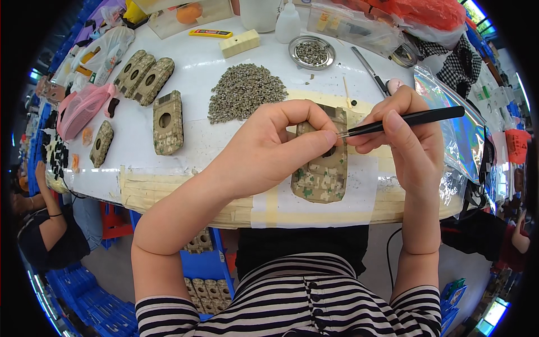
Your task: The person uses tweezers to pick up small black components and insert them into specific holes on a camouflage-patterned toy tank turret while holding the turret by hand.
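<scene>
My right hand (414, 132) grips black tweezers (435, 115), whose tips point left and meet the fingertips of my left hand (272, 146). The thumb and forefinger of my left hand are pinched together at those tips; whatever they hold is too small or hidden to name. Beneath both hands lies a camouflage-painted toy tank hull (319, 184) on white paper, partly covered by my left hand. Beyond my left hand spreads a heap of small camouflage-coloured parts (246, 90).
More hulls stand at left: one upright-lying (168, 132), a smaller piece (101, 145) and a row (147, 78). Behind are a round metal dish (331, 60), a cream block (240, 44), a white bottle (288, 23) and a craft knife (368, 67). Another person's arm (49, 216) shows far left.
</scene>
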A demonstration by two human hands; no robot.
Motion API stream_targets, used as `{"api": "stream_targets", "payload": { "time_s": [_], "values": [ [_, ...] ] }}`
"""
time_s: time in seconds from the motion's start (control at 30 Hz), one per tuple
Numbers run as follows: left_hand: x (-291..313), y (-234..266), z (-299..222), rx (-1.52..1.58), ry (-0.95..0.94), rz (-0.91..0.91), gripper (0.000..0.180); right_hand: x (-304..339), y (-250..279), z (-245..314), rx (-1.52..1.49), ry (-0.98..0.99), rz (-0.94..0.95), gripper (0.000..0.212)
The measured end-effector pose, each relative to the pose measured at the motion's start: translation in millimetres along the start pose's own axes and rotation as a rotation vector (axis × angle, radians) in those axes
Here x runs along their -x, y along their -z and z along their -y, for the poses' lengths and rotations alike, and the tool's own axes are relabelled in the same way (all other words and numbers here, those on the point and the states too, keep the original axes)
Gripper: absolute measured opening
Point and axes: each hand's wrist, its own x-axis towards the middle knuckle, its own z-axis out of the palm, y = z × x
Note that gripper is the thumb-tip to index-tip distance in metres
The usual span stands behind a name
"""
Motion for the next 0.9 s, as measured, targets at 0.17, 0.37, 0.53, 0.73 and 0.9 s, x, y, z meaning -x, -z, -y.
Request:
{"api": "stream_targets", "payload": {
  "time_s": [0.17,0.37,0.53,0.73,0.9],
  "values": [
    [0.0,-1.1,1.1,0.005,0.003,-0.013,0.009,0.6,-1.2,0.0,-0.001,-0.003,0.007,0.016],
    [0.2,0.5,4.1,-0.017,-0.015,-0.023,0.007,1.6,-0.2,-3.1,-0.006,-0.004,0.031,0.015],
    [-0.2,0.6,5.3,-0.038,-0.034,-0.049,0.008,3.4,-3.9,-4.1,0.029,0.052,0.011,0.014],
    [-1.8,-0.2,6.5,0.002,-0.066,-0.065,0.010,3.5,-4.2,-7.5,0.019,0.083,-0.024,0.014],
    [-2.0,-0.7,7.3,0.005,-0.062,-0.079,0.009,3.3,-2.1,-8.4,-0.028,0.109,-0.027,0.014]
  ]
}}
